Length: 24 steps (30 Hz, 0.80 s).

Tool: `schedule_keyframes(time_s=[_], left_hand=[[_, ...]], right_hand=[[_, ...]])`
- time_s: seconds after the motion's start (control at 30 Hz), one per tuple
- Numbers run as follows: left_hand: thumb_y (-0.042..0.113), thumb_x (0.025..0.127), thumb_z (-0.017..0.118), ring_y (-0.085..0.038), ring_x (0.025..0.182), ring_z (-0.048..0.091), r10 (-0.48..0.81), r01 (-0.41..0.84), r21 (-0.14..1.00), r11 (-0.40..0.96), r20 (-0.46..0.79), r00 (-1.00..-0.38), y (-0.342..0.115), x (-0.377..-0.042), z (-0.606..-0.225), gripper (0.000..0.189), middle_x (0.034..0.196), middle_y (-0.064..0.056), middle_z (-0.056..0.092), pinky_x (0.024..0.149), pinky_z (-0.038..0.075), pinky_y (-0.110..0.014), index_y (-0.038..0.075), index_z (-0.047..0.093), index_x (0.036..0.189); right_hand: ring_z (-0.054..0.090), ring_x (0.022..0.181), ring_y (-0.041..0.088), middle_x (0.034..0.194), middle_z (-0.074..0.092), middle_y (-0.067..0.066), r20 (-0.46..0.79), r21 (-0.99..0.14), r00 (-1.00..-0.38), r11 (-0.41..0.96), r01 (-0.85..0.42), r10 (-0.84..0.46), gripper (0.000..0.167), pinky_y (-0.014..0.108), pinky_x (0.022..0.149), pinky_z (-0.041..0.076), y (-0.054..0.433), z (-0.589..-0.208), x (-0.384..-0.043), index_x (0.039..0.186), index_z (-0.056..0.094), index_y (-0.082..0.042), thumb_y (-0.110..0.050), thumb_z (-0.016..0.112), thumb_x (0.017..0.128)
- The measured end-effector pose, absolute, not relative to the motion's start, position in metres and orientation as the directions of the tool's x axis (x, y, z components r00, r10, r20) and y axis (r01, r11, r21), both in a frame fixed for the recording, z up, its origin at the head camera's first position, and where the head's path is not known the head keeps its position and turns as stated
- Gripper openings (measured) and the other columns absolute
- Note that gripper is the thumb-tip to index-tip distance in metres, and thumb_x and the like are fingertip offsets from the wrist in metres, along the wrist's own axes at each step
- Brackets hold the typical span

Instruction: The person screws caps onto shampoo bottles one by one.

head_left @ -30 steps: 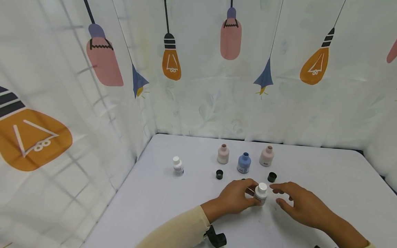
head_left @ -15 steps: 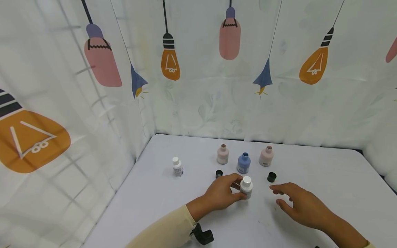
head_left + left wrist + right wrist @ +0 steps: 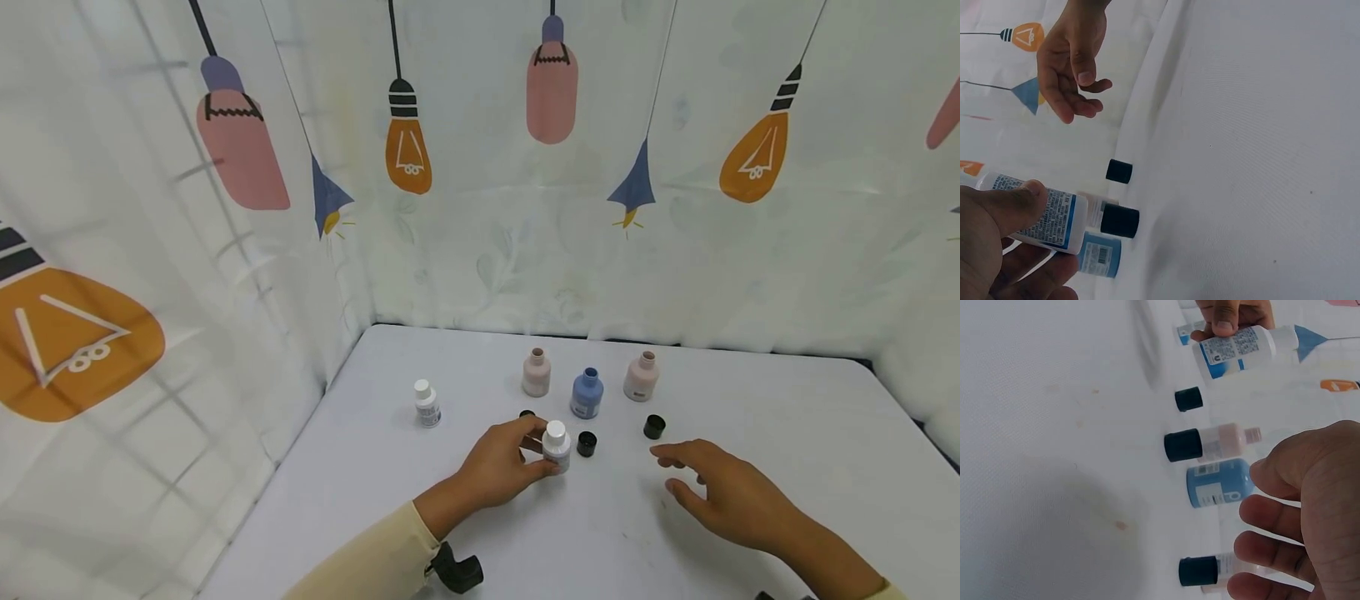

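My left hand (image 3: 501,465) pinches a small white bottle (image 3: 557,450) with a white cap between thumb and fingers. In the left wrist view the thumb lies across the printed label of this bottle (image 3: 1060,215), and its base points toward the tabletop. My right hand (image 3: 723,492) hovers over the right part of the table, fingers loosely bent, with nothing in it. A black cap (image 3: 587,443) lies just right of the held bottle; another black cap (image 3: 655,427) is beyond the right fingertips. A third black cap (image 3: 527,413) is partly hidden behind the left hand.
Behind the caps stand an uncapped pinkish bottle (image 3: 536,377), an uncapped blue bottle (image 3: 587,395) and a second pinkish bottle (image 3: 642,378), also uncapped. Another white bottle (image 3: 427,405) stands capped at the left. A printed curtain (image 3: 480,233) hangs behind the white table (image 3: 787,417).
My left hand has carried the white bottle leftward, from near the right fingertips to in front of the left pinkish bottle. The middle black cap has come into view. My right hand stays nearly still.
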<state>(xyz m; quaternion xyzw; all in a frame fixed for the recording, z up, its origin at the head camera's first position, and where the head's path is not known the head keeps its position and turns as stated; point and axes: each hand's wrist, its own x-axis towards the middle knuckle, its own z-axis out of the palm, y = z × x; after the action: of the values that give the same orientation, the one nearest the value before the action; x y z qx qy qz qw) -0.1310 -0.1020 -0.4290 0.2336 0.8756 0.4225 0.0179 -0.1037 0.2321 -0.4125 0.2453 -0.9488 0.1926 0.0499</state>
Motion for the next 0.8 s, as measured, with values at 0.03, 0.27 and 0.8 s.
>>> schedule_keyframes(time_s=[0.03, 0.27, 0.8], left_hand=[[0.025, 0.087, 0.085, -0.005, 0.104, 0.067, 0.42, 0.393, 0.746, 0.537, 0.167, -0.892, -0.104, -0.131, -0.429, 0.045, 0.121, 0.011, 0.069, 0.079, 0.053, -0.025, 0.02, 0.063, 0.126], [0.024, 0.087, 0.085, -0.005, 0.105, 0.067, 0.387, 0.366, 0.753, 0.546, 0.161, -0.908, -0.118, -0.131, -0.427, 0.047, 0.123, 0.01, 0.068, 0.081, 0.055, -0.026, 0.017, 0.062, 0.127], [0.025, 0.087, 0.085, -0.006, 0.102, 0.069, 0.293, 0.3, 0.752, 0.587, 0.148, -0.945, -0.142, -0.131, -0.427, 0.045, 0.12, 0.008, 0.069, 0.075, 0.054, -0.027, 0.018, 0.063, 0.126]], right_hand=[[0.068, 0.099, 0.016, 0.12, 0.066, -0.009, 0.188, -0.341, -0.874, 0.805, -0.486, -0.448, 0.041, 0.025, 0.074, 0.057, 0.232, -0.413, -0.104, 0.128, 0.067, -0.02, -0.018, 0.08, 0.09], [0.067, 0.098, 0.014, 0.119, 0.066, -0.01, 0.184, -0.334, -0.875, 0.809, -0.483, -0.447, 0.04, 0.025, 0.074, 0.056, 0.231, -0.414, -0.107, 0.129, 0.068, -0.02, -0.019, 0.079, 0.09], [0.066, 0.097, 0.014, 0.119, 0.066, -0.009, 0.185, -0.323, -0.874, 0.812, -0.486, -0.45, 0.041, 0.026, 0.073, 0.056, 0.228, -0.416, -0.108, 0.129, 0.068, -0.021, -0.019, 0.08, 0.089]])
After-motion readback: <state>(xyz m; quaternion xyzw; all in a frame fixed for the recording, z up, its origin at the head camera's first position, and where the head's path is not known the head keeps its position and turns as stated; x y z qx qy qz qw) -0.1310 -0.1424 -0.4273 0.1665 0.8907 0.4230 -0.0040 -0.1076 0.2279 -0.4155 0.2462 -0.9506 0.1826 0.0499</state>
